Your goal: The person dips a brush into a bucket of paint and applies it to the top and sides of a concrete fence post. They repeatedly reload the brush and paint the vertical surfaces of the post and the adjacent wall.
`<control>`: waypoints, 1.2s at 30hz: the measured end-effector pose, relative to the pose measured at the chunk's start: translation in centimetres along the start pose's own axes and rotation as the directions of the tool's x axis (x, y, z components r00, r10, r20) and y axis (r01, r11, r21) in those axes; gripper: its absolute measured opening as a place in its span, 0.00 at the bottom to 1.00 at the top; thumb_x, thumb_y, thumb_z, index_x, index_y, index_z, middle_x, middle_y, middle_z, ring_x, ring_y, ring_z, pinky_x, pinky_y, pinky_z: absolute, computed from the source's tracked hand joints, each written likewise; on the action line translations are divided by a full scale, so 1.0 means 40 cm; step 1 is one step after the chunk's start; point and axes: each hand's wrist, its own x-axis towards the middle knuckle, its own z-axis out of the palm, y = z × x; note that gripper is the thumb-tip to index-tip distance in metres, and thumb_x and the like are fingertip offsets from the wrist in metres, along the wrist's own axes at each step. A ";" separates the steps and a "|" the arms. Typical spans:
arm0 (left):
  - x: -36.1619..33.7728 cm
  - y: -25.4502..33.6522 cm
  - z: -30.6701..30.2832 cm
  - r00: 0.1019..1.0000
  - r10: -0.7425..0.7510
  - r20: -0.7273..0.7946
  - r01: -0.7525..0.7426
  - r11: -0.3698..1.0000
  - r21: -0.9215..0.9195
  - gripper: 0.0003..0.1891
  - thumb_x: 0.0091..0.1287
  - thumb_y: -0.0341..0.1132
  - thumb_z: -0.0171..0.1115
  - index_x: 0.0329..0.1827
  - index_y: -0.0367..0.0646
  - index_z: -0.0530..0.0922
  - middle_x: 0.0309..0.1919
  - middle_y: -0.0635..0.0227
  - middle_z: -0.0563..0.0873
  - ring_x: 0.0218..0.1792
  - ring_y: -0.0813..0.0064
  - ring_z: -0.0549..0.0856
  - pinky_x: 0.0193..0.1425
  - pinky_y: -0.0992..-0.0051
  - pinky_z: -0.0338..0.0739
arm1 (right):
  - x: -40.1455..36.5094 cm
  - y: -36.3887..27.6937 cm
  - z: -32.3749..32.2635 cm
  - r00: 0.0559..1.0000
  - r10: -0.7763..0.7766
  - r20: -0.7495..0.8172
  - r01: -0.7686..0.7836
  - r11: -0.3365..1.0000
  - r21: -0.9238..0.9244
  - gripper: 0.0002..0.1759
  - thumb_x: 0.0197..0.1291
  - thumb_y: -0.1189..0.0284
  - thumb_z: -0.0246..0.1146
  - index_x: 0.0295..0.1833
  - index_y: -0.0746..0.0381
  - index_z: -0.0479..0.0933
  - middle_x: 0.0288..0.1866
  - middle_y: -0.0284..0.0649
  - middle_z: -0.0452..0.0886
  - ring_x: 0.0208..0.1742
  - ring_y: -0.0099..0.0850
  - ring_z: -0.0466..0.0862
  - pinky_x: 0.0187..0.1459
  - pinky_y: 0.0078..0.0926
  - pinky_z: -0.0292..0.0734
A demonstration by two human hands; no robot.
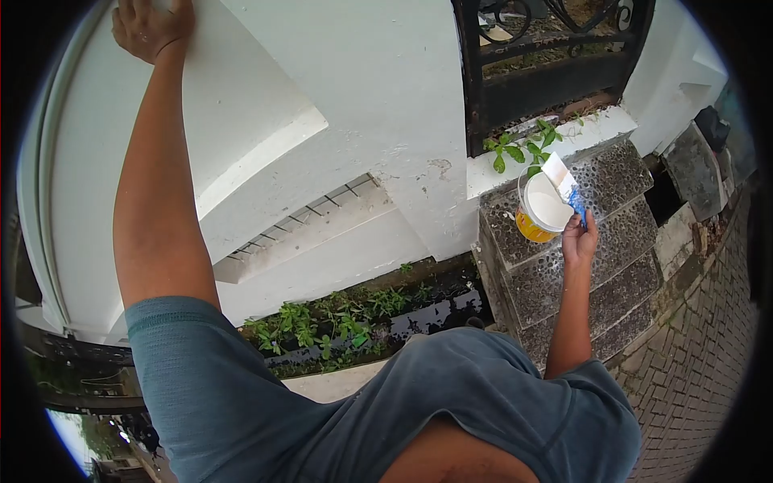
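My right hand [580, 240] grips a paintbrush [574, 198] by its blue handle. White paint coats the brush's wide head, which points up above a yellow and white paint bucket [538, 226]. The bucket stands on a pebbled step, and its inside is white. At the upper left, my left hand [153, 28] rests against the white wall [241, 88] with its fingers apart; the frame's top edge cuts off some fingertips.
A black iron gate [555, 64] stands behind the pebbled steps [580, 266]. Green plants [322, 326] grow in a ditch with dark water below the wall. Brick paving [684, 354] lies on the right, and a dark gap [663, 193] opens beside the steps.
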 end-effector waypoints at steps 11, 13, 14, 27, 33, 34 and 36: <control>0.015 -0.049 0.092 0.869 0.082 -0.487 -0.192 0.965 -0.181 0.32 0.61 0.55 0.61 0.68 0.55 0.76 0.72 0.59 0.72 0.73 0.52 0.67 0.77 0.54 0.57 | -0.142 0.189 0.462 0.909 0.185 0.374 -0.211 0.977 0.029 0.13 0.72 0.70 0.59 0.55 0.68 0.75 0.47 0.43 0.83 0.43 0.28 0.85 0.46 0.18 0.86; 0.010 -0.039 0.079 0.878 0.068 -0.473 -0.171 0.969 -0.178 0.31 0.61 0.53 0.61 0.68 0.55 0.76 0.72 0.59 0.72 0.73 0.51 0.67 0.76 0.54 0.58 | -0.153 0.210 0.562 0.897 0.159 0.412 -0.185 0.982 0.023 0.13 0.72 0.70 0.59 0.55 0.67 0.75 0.45 0.43 0.83 0.40 0.27 0.85 0.45 0.19 0.86; 0.007 -0.036 0.073 0.884 0.062 -0.464 -0.159 0.972 -0.175 0.31 0.61 0.53 0.62 0.68 0.55 0.76 0.72 0.59 0.72 0.73 0.51 0.67 0.76 0.54 0.58 | -0.166 0.217 0.615 0.894 0.135 0.426 -0.156 0.988 0.015 0.13 0.72 0.70 0.59 0.55 0.68 0.75 0.44 0.44 0.84 0.40 0.28 0.85 0.44 0.20 0.85; 0.001 -0.026 0.048 0.904 0.026 -0.426 -0.108 0.980 -0.168 0.30 0.61 0.48 0.61 0.68 0.54 0.76 0.72 0.62 0.71 0.73 0.54 0.67 0.78 0.55 0.57 | -0.351 0.276 1.119 0.191 -0.447 0.874 0.969 0.229 -0.094 0.07 0.63 0.81 0.63 0.45 0.71 0.81 0.40 0.49 0.86 0.40 0.33 0.88 0.41 0.24 0.82; -0.002 -0.028 0.042 0.907 0.015 -0.422 -0.107 0.975 -0.194 0.30 0.61 0.47 0.61 0.69 0.53 0.76 0.72 0.61 0.71 0.73 0.54 0.67 0.78 0.55 0.57 | -0.358 0.309 1.182 -0.176 -0.478 0.861 0.977 -0.192 0.093 0.07 0.58 0.84 0.65 0.43 0.71 0.80 0.41 0.52 0.85 0.40 0.41 0.88 0.42 0.30 0.83; -0.002 -0.029 0.041 0.907 0.017 -0.421 -0.108 0.975 -0.194 0.30 0.61 0.47 0.61 0.68 0.53 0.76 0.72 0.61 0.71 0.73 0.54 0.67 0.78 0.55 0.57 | -0.359 0.316 1.183 -0.186 -0.471 0.862 0.970 -0.227 0.086 0.08 0.57 0.84 0.65 0.44 0.71 0.80 0.41 0.53 0.85 0.40 0.42 0.88 0.42 0.31 0.83; -0.001 -0.029 0.041 0.896 0.013 -0.444 -0.114 0.973 -0.201 0.29 0.60 0.47 0.61 0.67 0.53 0.77 0.71 0.61 0.73 0.72 0.54 0.69 0.77 0.54 0.59 | -0.361 0.335 1.182 -0.193 -0.437 0.879 0.960 -0.271 0.076 0.09 0.56 0.84 0.66 0.44 0.71 0.80 0.42 0.53 0.84 0.40 0.44 0.87 0.42 0.32 0.84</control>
